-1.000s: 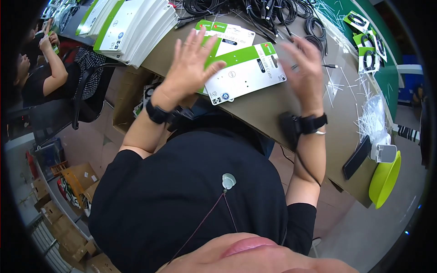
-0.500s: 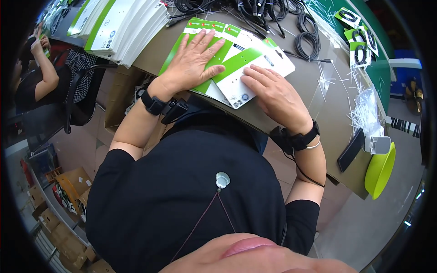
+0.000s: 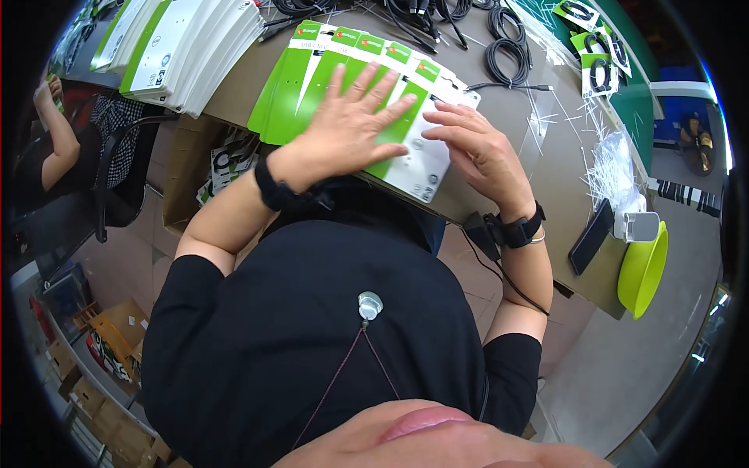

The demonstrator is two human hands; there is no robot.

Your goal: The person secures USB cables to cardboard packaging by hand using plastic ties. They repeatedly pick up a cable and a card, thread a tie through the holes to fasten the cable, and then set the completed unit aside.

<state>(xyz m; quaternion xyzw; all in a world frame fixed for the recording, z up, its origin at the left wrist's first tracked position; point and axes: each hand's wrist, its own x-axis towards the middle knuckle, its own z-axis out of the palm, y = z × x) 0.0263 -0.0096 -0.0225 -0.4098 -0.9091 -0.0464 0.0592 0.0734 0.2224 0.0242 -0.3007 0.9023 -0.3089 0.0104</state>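
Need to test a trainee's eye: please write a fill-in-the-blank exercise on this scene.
The left hand is spread over fanned cards coloured mainly white and ____.
The hand nearer the phone is the ____ one.
The coiled cables are coloured ____.

Missing words: green; right; black.

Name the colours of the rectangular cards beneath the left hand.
Rectangular cards: mostly green and white, clearest in head view.
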